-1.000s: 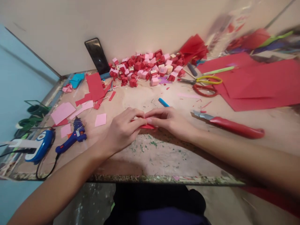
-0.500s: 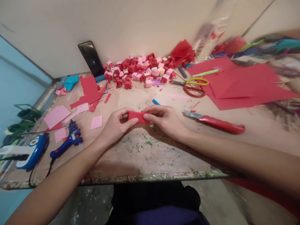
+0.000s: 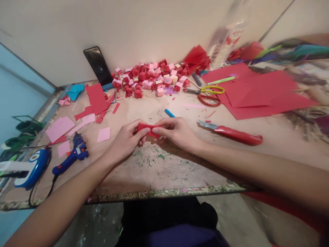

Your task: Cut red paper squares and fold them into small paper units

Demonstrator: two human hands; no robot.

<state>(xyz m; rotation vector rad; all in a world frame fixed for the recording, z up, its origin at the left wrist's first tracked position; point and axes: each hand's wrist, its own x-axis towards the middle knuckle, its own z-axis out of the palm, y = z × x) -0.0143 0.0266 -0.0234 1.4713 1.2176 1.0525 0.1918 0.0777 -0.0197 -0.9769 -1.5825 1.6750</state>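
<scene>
Head view, from the left: a blue plastic glue gun [image 3: 70, 158] lies on the pale wooden tabletop [image 3: 159, 180], with flat pink paper pieces [image 3: 60, 129] and a red paper offcut [image 3: 96, 97] beyond it, all unfolded. Near the middle, the left hand [image 3: 128, 137] pinches one end of a small, narrow piece of red paper [image 3: 143, 127], its thumb along the face. Behind, a heap of red and pink paper cubes [image 3: 142, 76] looks finished. The right hand [image 3: 177, 132] pinches the red piece's other end, so it sits between both hands, above the table. It seems partly folded, but not yet shaped like the cubes; its hidden folds cannot be told. Further right lie a red-handled cutter knife [image 3: 239, 134] and large flat red paper sheets [image 3: 259, 92], which look largely unused.
</scene>
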